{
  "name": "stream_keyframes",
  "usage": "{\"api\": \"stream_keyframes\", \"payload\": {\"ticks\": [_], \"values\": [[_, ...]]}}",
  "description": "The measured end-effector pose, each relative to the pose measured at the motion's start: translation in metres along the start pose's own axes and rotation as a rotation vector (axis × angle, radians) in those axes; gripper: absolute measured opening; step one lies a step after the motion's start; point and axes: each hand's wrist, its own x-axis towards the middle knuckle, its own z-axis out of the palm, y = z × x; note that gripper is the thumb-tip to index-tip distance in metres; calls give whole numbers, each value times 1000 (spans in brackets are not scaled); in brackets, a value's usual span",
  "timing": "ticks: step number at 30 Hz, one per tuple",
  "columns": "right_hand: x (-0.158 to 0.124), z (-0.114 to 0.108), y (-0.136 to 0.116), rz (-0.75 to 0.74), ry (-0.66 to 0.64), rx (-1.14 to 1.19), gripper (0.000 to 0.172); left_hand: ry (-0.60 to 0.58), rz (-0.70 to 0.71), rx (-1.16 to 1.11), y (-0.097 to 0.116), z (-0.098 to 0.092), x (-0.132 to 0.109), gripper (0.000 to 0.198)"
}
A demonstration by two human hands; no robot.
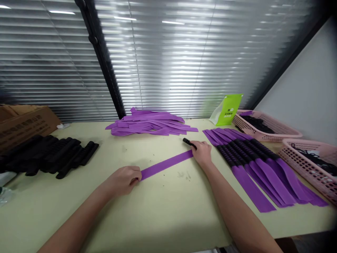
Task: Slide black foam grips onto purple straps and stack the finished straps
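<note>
A purple strap [167, 163] lies stretched flat on the pale table [158, 218] between my hands. My left hand [123, 180] is closed, pinching the strap's near left end. My right hand [202, 151] is closed at the strap's far right end, and a black foam grip tube [189, 142] sticks out past its fingers. Whether the tube is on the strap I cannot tell.
A loose pile of purple straps [151, 123] lies at the back centre. Black foam tubes [50, 154] are lined up at the left beside a cardboard box [23, 124]. Finished straps with black grips [252, 160] lie in a row at the right, by two pink baskets [265, 127] [310, 165] and a green pouch [228, 109].
</note>
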Motion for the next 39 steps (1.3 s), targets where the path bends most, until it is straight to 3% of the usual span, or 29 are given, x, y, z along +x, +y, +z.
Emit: {"api": "stream_keyframes", "payload": {"ticks": [5,7,11,15,20,26,34,39], "values": [[-28,5,-69,-535,-112,371,32,65,-53,136,-15,4,1,17],[-38,6,-90,-652,-111,507,33,137,-121,214,-21,6,2,16],[-50,9,-100,-664,-58,602,33,292,-252,244,-25,11,3,23],[-55,15,-104,-770,-96,554,31,387,-213,199,-30,21,9,44],[-65,17,-125,-944,-234,394,40,329,-135,213,-37,38,21,48],[-70,16,-126,-876,-224,221,35,357,-271,287,-36,30,23,43],[-74,21,-130,-944,-217,297,30,329,-416,310,-42,21,18,16],[-75,20,-133,-913,-273,327,23,300,-480,267,-42,22,17,20]]}}
